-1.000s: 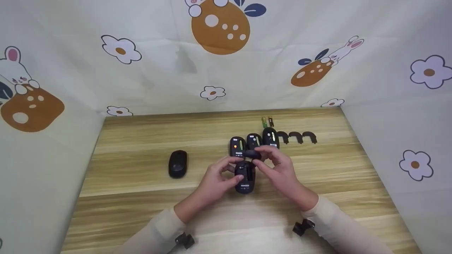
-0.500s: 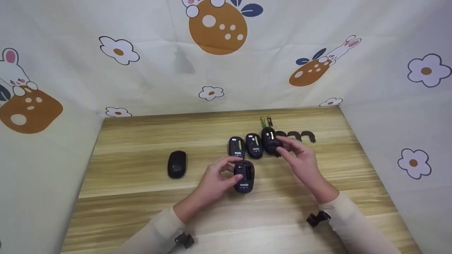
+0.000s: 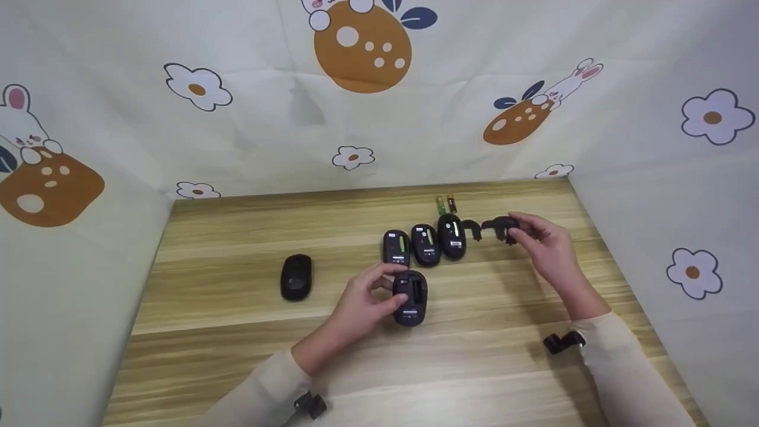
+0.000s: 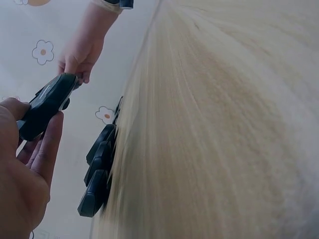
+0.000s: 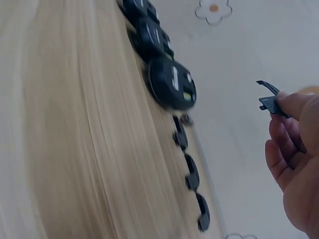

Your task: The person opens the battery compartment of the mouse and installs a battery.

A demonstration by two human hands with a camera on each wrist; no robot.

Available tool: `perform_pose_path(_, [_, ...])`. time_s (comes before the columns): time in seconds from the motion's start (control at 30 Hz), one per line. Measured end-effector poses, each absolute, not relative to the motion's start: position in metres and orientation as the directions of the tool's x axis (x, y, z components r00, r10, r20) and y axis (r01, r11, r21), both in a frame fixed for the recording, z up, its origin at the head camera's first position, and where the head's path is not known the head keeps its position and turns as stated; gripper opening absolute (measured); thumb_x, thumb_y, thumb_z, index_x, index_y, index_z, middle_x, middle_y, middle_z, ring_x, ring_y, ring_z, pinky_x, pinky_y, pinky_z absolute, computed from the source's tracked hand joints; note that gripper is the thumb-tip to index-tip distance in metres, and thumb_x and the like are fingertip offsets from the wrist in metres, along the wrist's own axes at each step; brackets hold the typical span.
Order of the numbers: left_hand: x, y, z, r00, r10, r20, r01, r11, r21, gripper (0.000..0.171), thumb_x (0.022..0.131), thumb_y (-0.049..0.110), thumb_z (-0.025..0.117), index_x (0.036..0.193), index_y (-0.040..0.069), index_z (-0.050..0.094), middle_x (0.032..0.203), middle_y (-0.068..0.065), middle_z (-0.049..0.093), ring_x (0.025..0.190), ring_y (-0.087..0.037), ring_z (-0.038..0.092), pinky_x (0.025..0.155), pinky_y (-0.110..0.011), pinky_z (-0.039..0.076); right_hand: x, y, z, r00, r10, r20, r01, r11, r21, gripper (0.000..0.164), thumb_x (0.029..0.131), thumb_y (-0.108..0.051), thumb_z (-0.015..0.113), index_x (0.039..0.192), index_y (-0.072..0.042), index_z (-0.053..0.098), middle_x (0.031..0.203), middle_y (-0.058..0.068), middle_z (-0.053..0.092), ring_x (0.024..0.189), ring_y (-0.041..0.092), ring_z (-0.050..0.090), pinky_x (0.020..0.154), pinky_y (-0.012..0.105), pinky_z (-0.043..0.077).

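Note:
My left hand [image 3: 369,296] grips a black computer mouse [image 3: 413,314] with its underside turned up, and a dark battery slot shows in it. In the left wrist view this mouse [image 4: 45,109] is raised off the table between thumb and fingers. My right hand [image 3: 548,249] pinches a black battery cover, partly hidden by the fingers in the head view. The right wrist view shows that cover [image 5: 271,104] in the air, with thin tabs on it. Loose covers [image 5: 192,172] lie on the table below it.
Three upturned mice [image 3: 426,252] stand in a row behind the held one, each with a battery in its slot. Two small batteries [image 3: 440,206] lie behind them. Another mouse [image 3: 296,277] sits right side up at the left. Patterned cloth [image 3: 267,130] walls the table.
My right hand has moved away from the held mouse to the right with the battery cover, stopping over the loose covers. My left hand keeps holding the mouse in place.

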State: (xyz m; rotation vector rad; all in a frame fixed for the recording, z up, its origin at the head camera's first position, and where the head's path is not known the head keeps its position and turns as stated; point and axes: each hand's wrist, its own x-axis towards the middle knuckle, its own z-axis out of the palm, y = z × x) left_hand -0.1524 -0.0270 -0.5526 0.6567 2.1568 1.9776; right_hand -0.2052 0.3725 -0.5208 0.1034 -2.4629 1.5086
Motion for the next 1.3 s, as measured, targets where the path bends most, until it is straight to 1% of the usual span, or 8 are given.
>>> perform_pose_path(0.07, [-0.152,-0.027,-0.552,-0.895,0.407,0.181,0.216,0.041,0.976,0.047,0.095,0.006,0.086,0.139,0.013,0.072,0.132,-0.005,0.073,0.103,-0.020,0.075,0.107,-0.050,0.057,-0.208,0.383,-0.521,-0.966,0.067,0.249,-0.182,0.506,-0.843,0.032,0.104,-0.006,0.078,0.136,-0.001,0.077,0.104,0.017,0.075,0.087,0.006,0.066,0.073,0.011,0.056])
perform_pose_path(0.27, [-0.152,-0.027,-0.553,-0.897,0.405,0.179,0.216,0.047,0.975,0.046,0.095,0.007,0.086,0.139,0.014,0.072,0.132,-0.005,0.073,0.103,-0.020,0.075,0.109,-0.052,0.056,-0.218,0.408,-0.522,-0.968,0.055,0.247,-0.175,0.556,-0.813,0.033,0.104,-0.004,0.077,0.136,0.001,0.076,0.106,0.023,0.076,0.086,0.001,0.067,0.073,0.010,0.054])
perform_pose_path(0.4, [-0.153,-0.027,-0.553,-0.897,0.407,0.172,0.210,0.050,0.976,0.045,0.096,0.008,0.086,0.139,0.015,0.072,0.132,-0.005,0.073,0.104,-0.020,0.075,0.110,-0.054,0.056,-0.224,0.421,-0.525,-0.973,0.053,0.226,-0.159,0.557,-0.815,0.033,0.103,-0.003,0.077,0.135,0.006,0.074,0.103,0.019,0.077,0.085,0.000,0.066,0.073,0.009,0.054])
perform_pose_path(0.57, [-0.153,-0.027,-0.553,-0.897,0.407,0.170,0.210,0.055,0.976,0.046,0.095,0.008,0.086,0.139,0.015,0.073,0.132,-0.004,0.073,0.103,-0.020,0.075,0.109,-0.054,0.056,-0.230,0.438,-0.529,-0.980,0.056,0.192,-0.123,0.589,-0.799,0.034,0.105,-0.005,0.076,0.137,0.004,0.074,0.102,0.016,0.074,0.084,0.002,0.062,0.070,0.010,0.052])
perform_pose_path(0.7, [-0.154,-0.027,-0.553,-0.895,0.407,0.185,0.228,0.060,0.972,0.046,0.095,0.006,0.086,0.139,0.013,0.072,0.131,-0.005,0.073,0.103,-0.020,0.075,0.107,-0.053,0.057,-0.236,0.453,-0.533,-0.986,0.047,0.160,-0.094,0.632,-0.769,0.036,0.107,-0.011,0.075,0.140,0.001,0.073,0.107,0.021,0.072,0.085,0.003,0.060,0.069,0.010,0.050])
perform_pose_path(0.9, [-0.154,-0.027,-0.553,-0.896,0.405,0.181,0.230,0.075,0.970,0.047,0.095,0.009,0.086,0.139,0.015,0.072,0.131,-0.004,0.073,0.103,-0.019,0.075,0.108,-0.050,0.057,-0.246,0.472,-0.541,-0.990,0.052,0.130,-0.062,0.671,-0.739,0.036,0.107,-0.011,0.075,0.140,0.002,0.073,0.106,0.023,0.074,0.084,0.003,0.061,0.070,0.010,0.050])
perform_pose_path(1.13, [-0.154,-0.028,-0.553,-0.897,0.406,0.175,0.226,0.083,0.971,0.047,0.095,0.008,0.086,0.139,0.015,0.072,0.131,-0.004,0.073,0.103,-0.018,0.075,0.111,-0.051,0.055,-0.254,0.484,-0.549,-0.997,0.042,0.067,-0.020,0.684,-0.730,0.037,0.109,-0.013,0.072,0.143,0.003,0.070,0.106,0.023,0.072,0.081,0.010,0.060,0.064,0.016,0.050])
perform_pose_path(1.3, [-0.154,-0.027,-0.554,-0.896,0.408,0.175,0.227,0.082,0.970,0.047,0.095,0.009,0.086,0.139,0.017,0.072,0.132,-0.004,0.072,0.103,-0.018,0.075,0.110,-0.051,0.056,-0.258,0.489,-0.557,-0.999,0.032,0.044,-0.010,0.687,-0.727,0.039,0.109,-0.013,0.073,0.143,0.005,0.069,0.108,0.024,0.072,0.084,0.011,0.060,0.067,0.015,0.049])
